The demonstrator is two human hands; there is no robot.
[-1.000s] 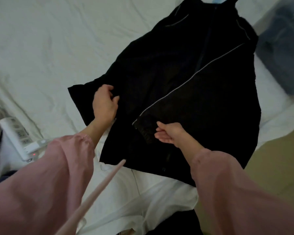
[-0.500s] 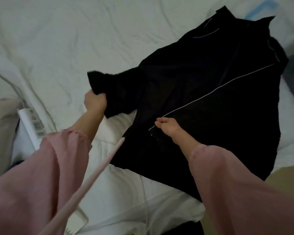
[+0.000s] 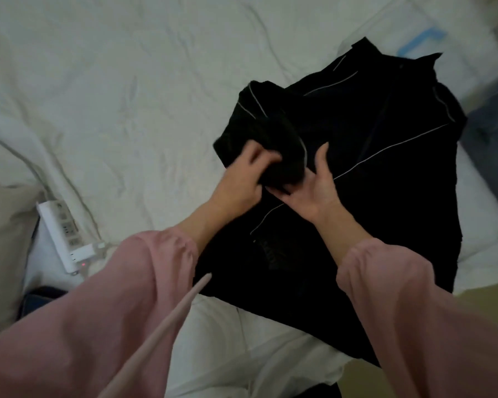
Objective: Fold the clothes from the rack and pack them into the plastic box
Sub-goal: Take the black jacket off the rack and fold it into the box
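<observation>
Both of my hands meet over the black jacket (image 3: 385, 202), which lies spread flat on the white bedding (image 3: 127, 90). My left hand (image 3: 239, 180) grips the bunched sleeve (image 3: 270, 136), fingers curled into the cloth, holding it over the jacket's chest. My right hand (image 3: 314, 193) sits just beside it, palm up, fingers straight and spread, touching the sleeve's lower edge but clasping nothing. At the right edge, a blurred bluish shape may be the plastic box (image 3: 492, 136). A white power strip (image 3: 64, 234) lies left of my arm.
</observation>
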